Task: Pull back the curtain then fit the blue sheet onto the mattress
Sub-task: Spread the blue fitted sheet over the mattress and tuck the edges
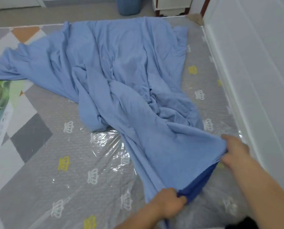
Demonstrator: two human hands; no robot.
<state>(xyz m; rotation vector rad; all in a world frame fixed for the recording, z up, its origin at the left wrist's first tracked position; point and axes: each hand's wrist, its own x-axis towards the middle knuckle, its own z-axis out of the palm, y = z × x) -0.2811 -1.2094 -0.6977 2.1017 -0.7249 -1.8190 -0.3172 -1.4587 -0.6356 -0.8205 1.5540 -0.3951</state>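
Two hands hold one end of the blue sheet (pixel 124 83) near the mattress (pixel 58 171) corner closest to the camera, beside the white wall (pixel 257 66). The left hand (pixel 168 202) has its grip closed tight around a bunched part of the hem, and the right hand (pixel 235 151) pinches the same hem closer to the wall, so the cloth between them is stretched open; I judge this is to make a pocket that can go over the corner. There the darker blue inner side of the sheet shows, with a gathered edge that looks elastic. The rest of the sheet lies in a crumpled, twisted heap across the middle of the mattress, and its far end reaches the far edge, while one flap hangs over the left edge onto the floor mat (pixel 22 123). The cloth seems soft and thin, with many folds. The mattress is grey with small crown marks and is wrapped in shiny, wrinkled clear plastic. No curtain can be seen here.
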